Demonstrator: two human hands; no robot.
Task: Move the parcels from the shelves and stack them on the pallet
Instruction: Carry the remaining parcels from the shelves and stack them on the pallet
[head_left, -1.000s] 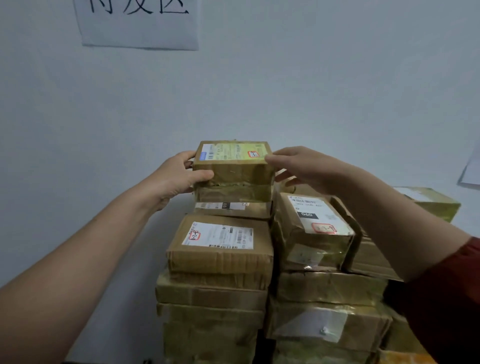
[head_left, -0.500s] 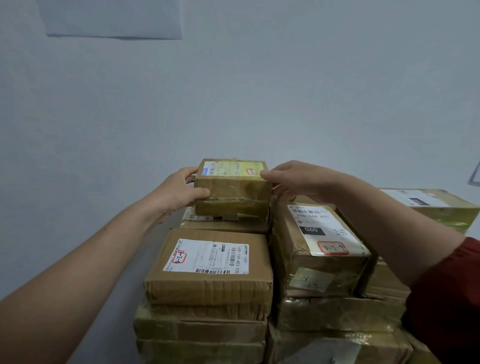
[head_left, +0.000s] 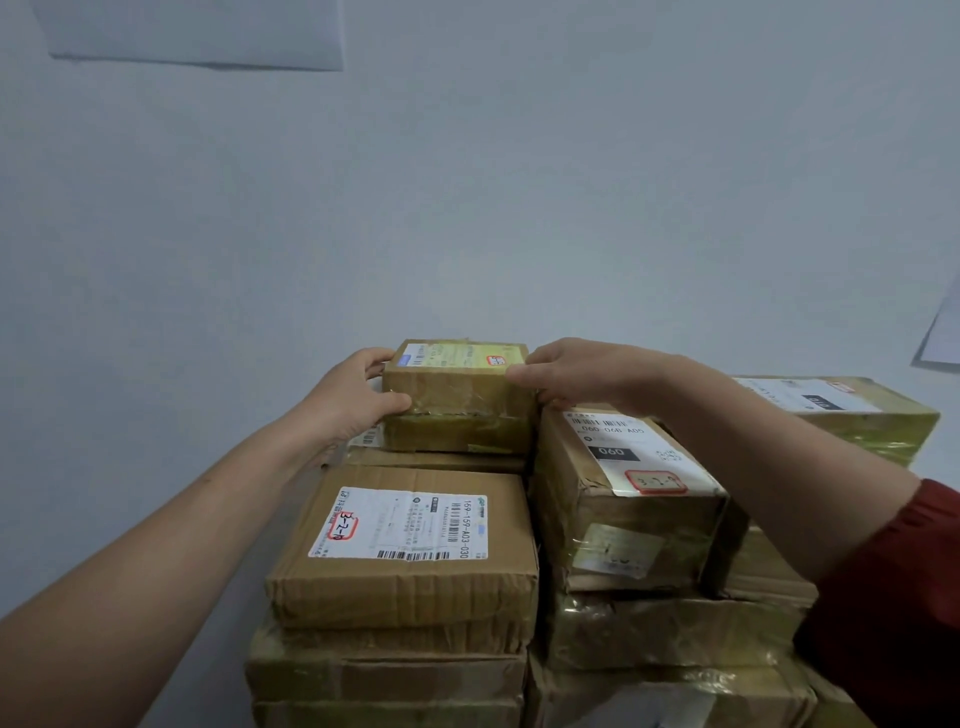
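Atop the rear of the stack (head_left: 405, 597), by the wall (head_left: 467, 208): gripping the small parcel (head_left: 457, 395) at both ends with left hand (head_left: 353, 395) and right hand (head_left: 576, 374). Apparently setting down; next, squaring up and letting go.

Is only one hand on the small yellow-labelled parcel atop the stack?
No, the left hand grips the left side of the small parcel while the right hand grips its right edge.

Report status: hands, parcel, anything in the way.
Left hand, right hand grip small parcel by its ends. Sits atop flat parcel at stack's rear. 060-labelled parcel close alongside.
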